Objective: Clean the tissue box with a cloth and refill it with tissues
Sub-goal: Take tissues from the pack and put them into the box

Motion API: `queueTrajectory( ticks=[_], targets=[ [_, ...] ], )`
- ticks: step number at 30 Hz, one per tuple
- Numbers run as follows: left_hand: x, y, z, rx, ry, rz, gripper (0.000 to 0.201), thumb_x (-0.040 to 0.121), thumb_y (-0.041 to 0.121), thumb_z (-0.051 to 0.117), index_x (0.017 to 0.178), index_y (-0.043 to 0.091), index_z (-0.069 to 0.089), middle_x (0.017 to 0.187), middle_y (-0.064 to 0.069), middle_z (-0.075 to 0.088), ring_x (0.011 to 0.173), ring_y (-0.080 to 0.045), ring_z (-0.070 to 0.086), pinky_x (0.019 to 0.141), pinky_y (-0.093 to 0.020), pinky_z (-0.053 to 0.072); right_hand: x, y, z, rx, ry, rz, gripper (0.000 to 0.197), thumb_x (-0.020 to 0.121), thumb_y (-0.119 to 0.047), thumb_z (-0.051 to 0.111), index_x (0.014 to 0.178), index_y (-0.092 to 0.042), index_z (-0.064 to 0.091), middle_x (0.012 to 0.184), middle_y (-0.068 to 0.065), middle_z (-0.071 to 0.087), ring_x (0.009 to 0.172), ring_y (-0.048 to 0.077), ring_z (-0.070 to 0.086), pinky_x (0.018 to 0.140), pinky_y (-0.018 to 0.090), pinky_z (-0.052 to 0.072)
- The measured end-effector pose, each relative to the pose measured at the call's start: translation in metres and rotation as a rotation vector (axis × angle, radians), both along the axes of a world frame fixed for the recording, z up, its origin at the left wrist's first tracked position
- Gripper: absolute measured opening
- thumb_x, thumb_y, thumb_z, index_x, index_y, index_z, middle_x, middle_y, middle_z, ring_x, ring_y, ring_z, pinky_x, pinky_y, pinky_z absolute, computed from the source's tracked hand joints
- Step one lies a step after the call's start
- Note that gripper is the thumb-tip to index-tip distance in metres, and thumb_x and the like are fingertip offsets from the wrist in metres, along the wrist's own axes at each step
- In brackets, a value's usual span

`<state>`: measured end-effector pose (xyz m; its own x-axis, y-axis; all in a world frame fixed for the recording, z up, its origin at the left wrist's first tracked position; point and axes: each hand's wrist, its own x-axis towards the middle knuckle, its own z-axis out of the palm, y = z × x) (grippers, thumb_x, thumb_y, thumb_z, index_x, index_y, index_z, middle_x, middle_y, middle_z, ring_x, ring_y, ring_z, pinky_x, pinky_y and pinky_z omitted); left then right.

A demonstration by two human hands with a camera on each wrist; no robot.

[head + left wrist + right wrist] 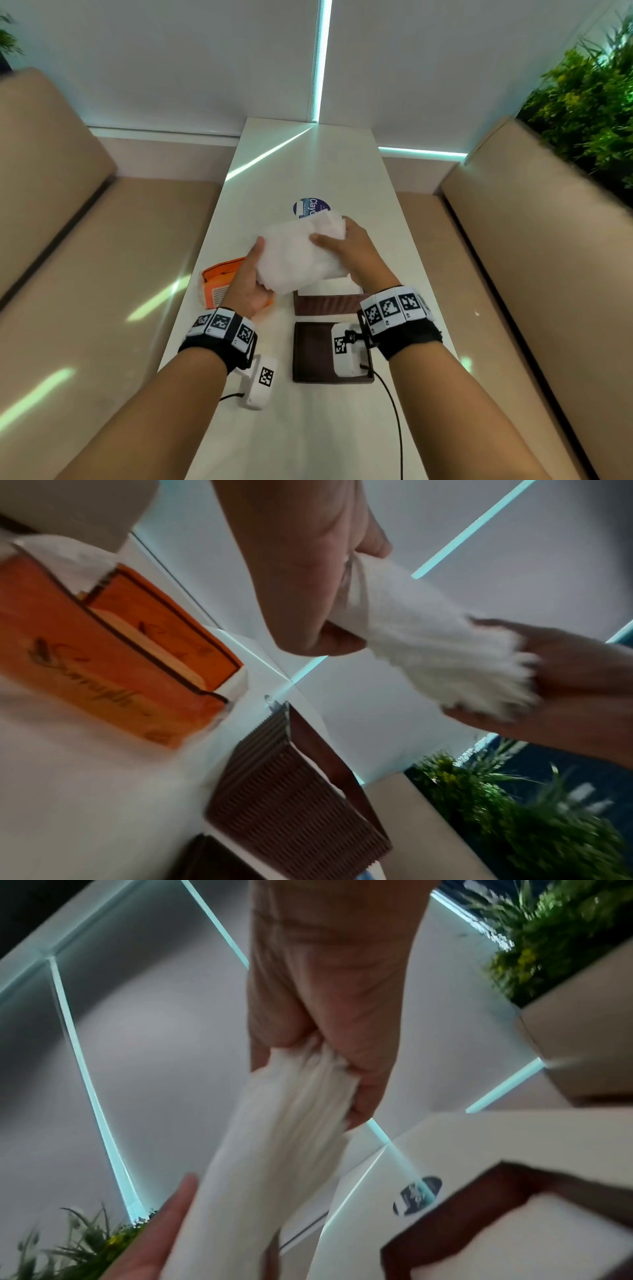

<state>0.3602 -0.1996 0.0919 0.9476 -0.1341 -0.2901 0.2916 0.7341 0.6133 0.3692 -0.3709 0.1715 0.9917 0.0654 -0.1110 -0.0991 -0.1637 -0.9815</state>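
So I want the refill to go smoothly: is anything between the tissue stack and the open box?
Nothing visible. Both hands hold the tissues just above the brown box, whose lid lies apart, nearer the person.

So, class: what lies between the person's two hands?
A stack of white tissues, gripped by left hand and right hand; clearest in the head view.

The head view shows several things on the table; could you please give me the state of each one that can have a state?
Stack of tissues: lifted above the table, held at both ends.
Left hand: grips the stack's near-left end.
Right hand: grips the stack's far-right end.
Tissue box: open, lid off, something white inside.
Lid: lying flat on the table, nearer than the box.
Orange tissue packet: torn open, lying on the table.
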Motion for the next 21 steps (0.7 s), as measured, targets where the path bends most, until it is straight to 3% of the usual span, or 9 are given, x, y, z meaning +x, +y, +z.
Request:
queueTrajectory(
  ticks=[2,4,6,9,12,14,19,21],
  targets=[
    [-0.001,-0.007,0.004,0.045,0.034,0.066,0.053,0.083,0.051,0.057,0.124,0.017,0.060,0.125,-0.009,0.064,0.116,-0.025,0.060,0.094,-0.044,0.050,0.000,0.006,-0.011,0.044,-0.002,-0.138,0.041,0.087,-0.024,0.065,0.124,-0.012,0.050,0.115,0.003,0.059,0.105,0.022,0.058,0.092,0.038,0.051],
    [0.000,-0.013,0.005,0.063,0.046,0.111,0.048,0.095,0.049,0.041,0.131,0.020,0.053,0.120,-0.003,0.066,0.111,-0.020,0.061,0.080,-0.034,0.055,-0.003,0.011,-0.019,0.083,0.011,-0.245,0.042,0.091,-0.026,0.059,0.127,-0.008,0.045,0.117,0.006,0.055,0.105,0.023,0.054,0.089,0.035,0.048],
    [0.000,-0.019,0.006,0.053,0.025,0.139,0.040,0.099,0.038,0.038,0.128,0.018,0.055,0.116,-0.001,0.067,0.109,-0.021,0.062,0.076,-0.033,0.055,-0.006,0.014,-0.026,0.155,0.052,-0.250,0.046,0.090,-0.026,0.061,0.129,-0.007,0.042,0.119,0.007,0.055,0.105,0.022,0.055,0.085,0.033,0.049],
    [-0.006,-0.016,0.007,-0.005,0.049,0.169,0.030,0.100,0.028,0.036,0.112,0.015,0.061,0.123,-0.003,0.060,0.102,-0.024,0.063,0.090,-0.038,0.051,-0.008,0.014,-0.032,0.170,0.095,-0.156,0.056,0.083,-0.017,0.070,0.130,-0.008,0.042,0.121,0.006,0.057,0.110,0.024,0.058,0.094,0.040,0.051],
    [-0.010,-0.006,0.000,-0.147,0.060,0.177,0.038,0.098,0.038,0.042,0.125,0.017,0.059,0.124,-0.007,0.063,0.111,-0.026,0.062,0.099,-0.043,0.048,-0.006,0.006,-0.033,0.234,0.097,-0.135,0.054,0.082,-0.014,0.071,0.129,-0.011,0.046,0.123,0.009,0.061,0.112,0.026,0.060,0.095,0.043,0.052],
    [-0.010,-0.003,-0.001,-0.152,0.046,0.218,0.040,0.095,0.048,0.041,0.124,0.026,0.057,0.114,-0.003,0.068,0.104,-0.024,0.066,0.094,-0.045,0.049,-0.005,0.003,-0.032,0.261,0.087,-0.134,0.049,0.082,-0.014,0.070,0.127,-0.012,0.051,0.119,0.008,0.064,0.107,0.025,0.063,0.091,0.039,0.053],
    [-0.008,-0.006,0.008,0.100,0.072,0.158,0.056,0.084,0.071,0.039,0.126,0.037,0.053,0.134,-0.001,0.054,0.126,-0.027,0.050,0.107,-0.052,0.038,-0.006,0.002,-0.037,0.249,0.089,-0.141,0.034,0.081,-0.020,0.072,0.112,-0.017,0.061,0.109,0.005,0.069,0.102,0.025,0.066,0.093,0.043,0.053],
    [-0.008,-0.012,0.005,0.187,0.035,0.163,0.057,0.084,0.069,0.039,0.130,0.037,0.052,0.137,-0.004,0.053,0.127,-0.028,0.049,0.104,-0.050,0.043,-0.006,0.005,-0.041,0.318,0.104,-0.175,0.037,0.083,-0.022,0.069,0.117,-0.013,0.061,0.113,0.009,0.069,0.102,0.027,0.066,0.093,0.044,0.053]
  ],
)
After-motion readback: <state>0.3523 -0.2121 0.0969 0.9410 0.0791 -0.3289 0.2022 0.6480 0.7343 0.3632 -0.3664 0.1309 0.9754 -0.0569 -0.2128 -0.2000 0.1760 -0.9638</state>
